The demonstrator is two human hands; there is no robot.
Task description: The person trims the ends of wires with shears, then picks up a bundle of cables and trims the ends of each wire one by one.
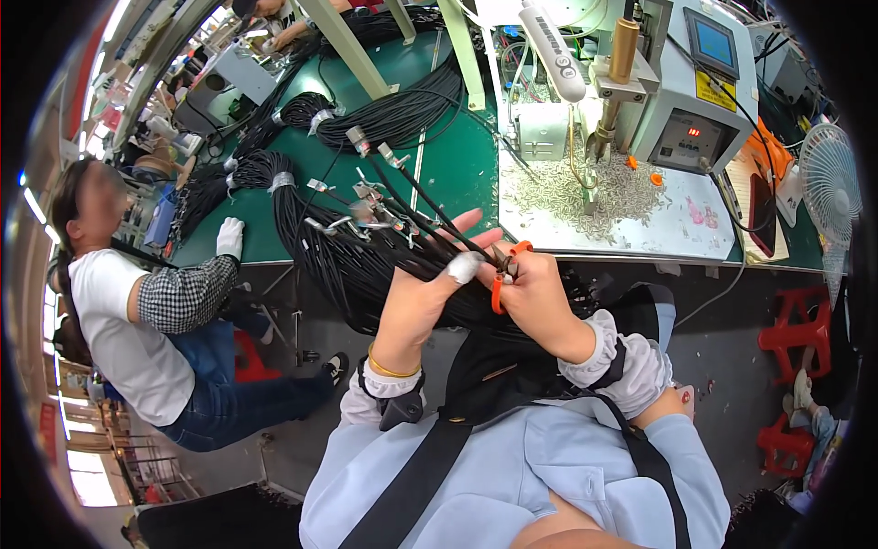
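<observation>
A bundle of black cables (322, 274) droops over the table's front edge, with silver metal connectors (368, 203) on the cable ends fanning out. My left hand (413, 302) is wrapped round these cables close to their ends, a white covering on its thumb. In my right hand (544, 300) is a small pair of cutters with orange handles (497, 295), held right beside the left thumb. The cutters' jaws are close to the cables, though I cannot tell whether they touch one. Part of the bundle is hidden behind both hands.
Behind my hands stands a bench machine (615, 110) on a white plate (535, 224) strewn with small metal bits. More coiled cables (393, 114) lie on the green table (457, 183). A fan (830, 183) is at right, red stools (794, 334) below it. A co-worker (137, 311) is at left.
</observation>
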